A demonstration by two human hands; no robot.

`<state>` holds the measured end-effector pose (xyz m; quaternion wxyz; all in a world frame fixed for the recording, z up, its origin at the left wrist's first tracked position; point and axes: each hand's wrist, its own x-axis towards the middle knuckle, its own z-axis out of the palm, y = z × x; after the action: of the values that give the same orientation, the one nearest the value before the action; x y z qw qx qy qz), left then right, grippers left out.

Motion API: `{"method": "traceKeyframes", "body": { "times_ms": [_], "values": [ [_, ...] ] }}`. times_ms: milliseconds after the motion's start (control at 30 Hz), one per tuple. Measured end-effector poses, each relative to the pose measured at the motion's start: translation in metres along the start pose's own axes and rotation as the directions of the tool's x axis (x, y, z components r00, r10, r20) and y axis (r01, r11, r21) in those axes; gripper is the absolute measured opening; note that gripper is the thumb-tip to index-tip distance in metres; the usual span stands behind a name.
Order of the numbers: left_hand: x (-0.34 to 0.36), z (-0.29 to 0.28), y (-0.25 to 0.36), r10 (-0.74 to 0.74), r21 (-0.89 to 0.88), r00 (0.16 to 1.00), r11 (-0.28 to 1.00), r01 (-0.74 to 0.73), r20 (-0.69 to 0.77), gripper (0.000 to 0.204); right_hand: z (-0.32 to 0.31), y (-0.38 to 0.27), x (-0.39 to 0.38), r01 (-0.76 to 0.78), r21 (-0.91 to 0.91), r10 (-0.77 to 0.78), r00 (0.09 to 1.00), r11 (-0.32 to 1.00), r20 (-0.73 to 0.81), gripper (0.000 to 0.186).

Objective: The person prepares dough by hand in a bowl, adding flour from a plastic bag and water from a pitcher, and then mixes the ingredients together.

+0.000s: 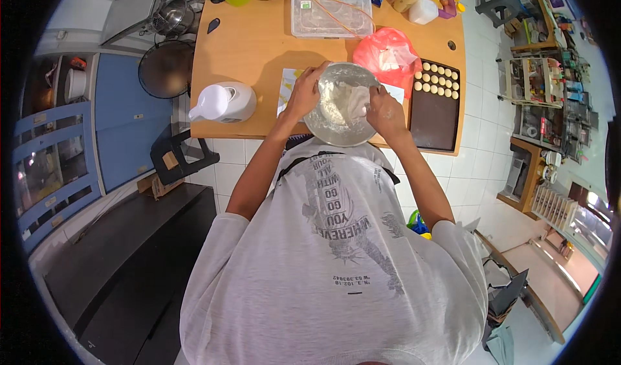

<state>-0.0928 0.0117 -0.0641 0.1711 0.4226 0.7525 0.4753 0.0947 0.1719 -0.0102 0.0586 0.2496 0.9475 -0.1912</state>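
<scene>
A large metal mixing bowl [323,129] is tilted at the table's front edge, its mouth facing me. Pale yellowish dough or flour mix [333,106] clings inside it. My left hand [308,93] grips the bowl's left rim. At the right side, my right hand [388,114] is closed, its floury fingers reaching over the rim into the bowl. Beside those fingers is a blurred pinkish-white patch [358,101]; whether it is a held tool, flour or a reflection I cannot tell.
A dark baking tray [433,122] with several rows of small dough balls [436,80] lies right of the bowl. Behind it sits a red plastic bag [381,51]. A white hand mixer [226,101] stands left, and a lidded clear plastic box [330,15] at the back.
</scene>
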Motion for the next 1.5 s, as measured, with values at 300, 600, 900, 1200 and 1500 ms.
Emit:
{"method": "traceKeyframes", "body": {
  "times_ms": [300, 600, 900, 1200, 1500],
  "values": [
    [0.004, -0.001, 0.005, -0.008, 0.007, 1.000, 1.000, 0.008, 0.029, 0.070, 0.057, 0.006, -0.021, 0.305, -0.228, -0.303, 0.952, 0.924, 0.048, 0.048],
    [-0.001, 0.002, 0.000, 0.026, 0.021, 1.000, 0.999, -0.026, -0.006, 0.072, 0.043, -0.012, -0.029, 0.299, -0.143, -0.262, 0.938, 0.944, 0.229, 0.043],
    [-0.005, 0.004, -0.001, -0.010, 0.018, 1.000, 1.000, 0.010, 0.008, 0.072, 0.041, 0.004, -0.019, 0.311, 0.019, -0.312, 0.950, 0.950, 0.012, 0.044],
    [-0.004, 0.004, 0.002, -0.020, 0.042, 1.000, 0.999, 0.020, 0.011, 0.074, 0.065, 0.002, -0.011, 0.307, -0.134, -0.308, 0.951, 0.942, 0.017, 0.038],
    [-0.008, 0.007, -0.005, 0.023, 0.040, 0.999, 0.999, -0.022, -0.032, 0.073, 0.029, 0.006, -0.006, 0.261, 0.057, -0.261, 0.965, 0.964, -0.007, 0.043]
  ]
}}
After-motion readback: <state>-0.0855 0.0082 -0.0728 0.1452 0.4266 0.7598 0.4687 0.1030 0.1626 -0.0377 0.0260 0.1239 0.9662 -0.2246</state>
